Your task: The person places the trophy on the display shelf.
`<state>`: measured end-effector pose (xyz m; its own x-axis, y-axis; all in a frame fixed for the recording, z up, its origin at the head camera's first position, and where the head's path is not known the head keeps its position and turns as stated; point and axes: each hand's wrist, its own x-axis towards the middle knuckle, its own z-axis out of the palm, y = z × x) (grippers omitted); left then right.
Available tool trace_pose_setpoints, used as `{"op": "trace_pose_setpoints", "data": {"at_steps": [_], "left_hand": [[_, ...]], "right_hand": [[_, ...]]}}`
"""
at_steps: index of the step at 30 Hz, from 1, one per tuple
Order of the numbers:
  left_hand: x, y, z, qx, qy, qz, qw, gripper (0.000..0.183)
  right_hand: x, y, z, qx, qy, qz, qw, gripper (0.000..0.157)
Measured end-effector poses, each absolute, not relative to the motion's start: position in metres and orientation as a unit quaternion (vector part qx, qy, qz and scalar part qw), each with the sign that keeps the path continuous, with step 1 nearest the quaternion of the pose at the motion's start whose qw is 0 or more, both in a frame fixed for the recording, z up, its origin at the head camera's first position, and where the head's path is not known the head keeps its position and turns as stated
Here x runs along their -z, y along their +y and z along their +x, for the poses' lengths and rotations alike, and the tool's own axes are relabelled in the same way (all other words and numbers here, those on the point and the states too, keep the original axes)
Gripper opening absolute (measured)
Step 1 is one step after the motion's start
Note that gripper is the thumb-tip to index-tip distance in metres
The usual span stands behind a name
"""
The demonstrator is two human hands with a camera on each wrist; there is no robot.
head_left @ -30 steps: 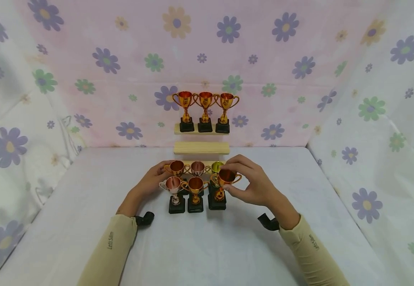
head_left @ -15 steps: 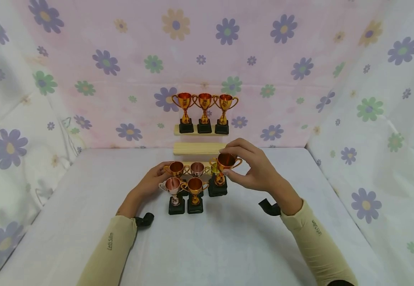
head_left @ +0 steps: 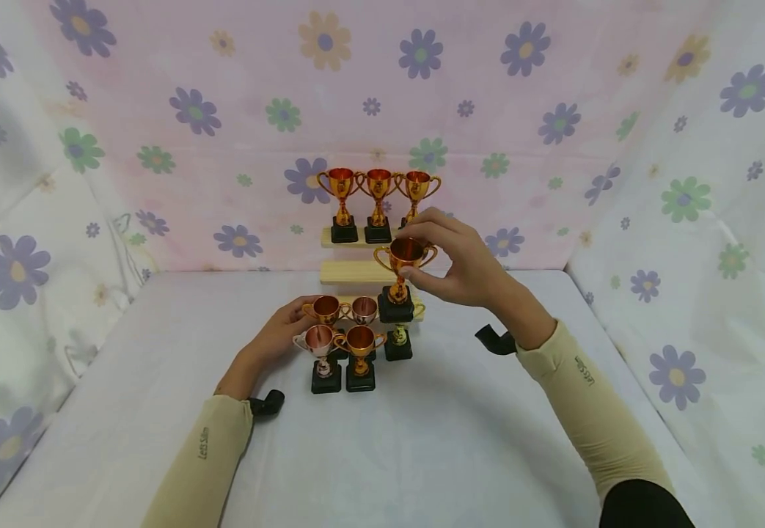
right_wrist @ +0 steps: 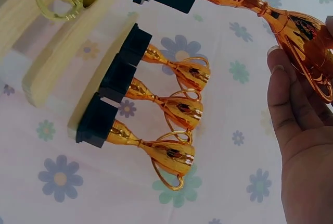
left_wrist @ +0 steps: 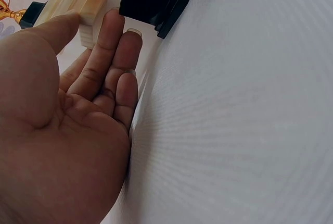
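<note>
Smooth white cloth (head_left: pixel 455 455) sat under everything, with pale wooden planks (head_left: pixel 354 272) in tiers just left of the grip. The left hand (head_left: pixel 283 330) lay relaxed, fingers loosely extended. The right hand (head_left: pixel 464 260) had thumb and fingers pinching the red-brown-lined bowl of a shiny orange-gold, two-handled trophy (head_left: pixel 403 258), held roughly upright, its blocky black base (head_left: pixel 396 305) hanging midair below the pinch. Three glossy gold trophies (head_left: pixel 378 192) stood beyond the grip, on the top plank.

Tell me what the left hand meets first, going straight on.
Probably the nearest orange trophy, at its black base; depth is unclear, so the left hand might touch the wooden plank first.
</note>
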<state>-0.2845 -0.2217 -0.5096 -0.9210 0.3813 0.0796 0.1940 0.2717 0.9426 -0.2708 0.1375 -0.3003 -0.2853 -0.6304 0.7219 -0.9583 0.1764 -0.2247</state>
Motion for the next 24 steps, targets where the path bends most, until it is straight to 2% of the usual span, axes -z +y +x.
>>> {"op": "trace_pose_setpoints", "data": {"at_steps": [7, 17, 24], "left_hand": [[0.511, -0.224, -0.285, -0.570, 0.797, 0.182, 0.077, 0.046], [0.511, -0.223, -0.284, -0.563, 0.807, 0.160, 0.082, 0.048], [0.508, -0.223, -0.283, -0.564, 0.809, 0.147, 0.084, 0.047]], "right_hand": [[0.277, 0.120, -0.290, -0.316, -0.736, 0.542, 0.254, 0.044], [0.271, 0.097, -0.317, -0.293, -0.779, 0.512, 0.211, 0.039], [0.272, 0.081, -0.332, -0.273, -0.807, 0.490, 0.185, 0.042]]}}
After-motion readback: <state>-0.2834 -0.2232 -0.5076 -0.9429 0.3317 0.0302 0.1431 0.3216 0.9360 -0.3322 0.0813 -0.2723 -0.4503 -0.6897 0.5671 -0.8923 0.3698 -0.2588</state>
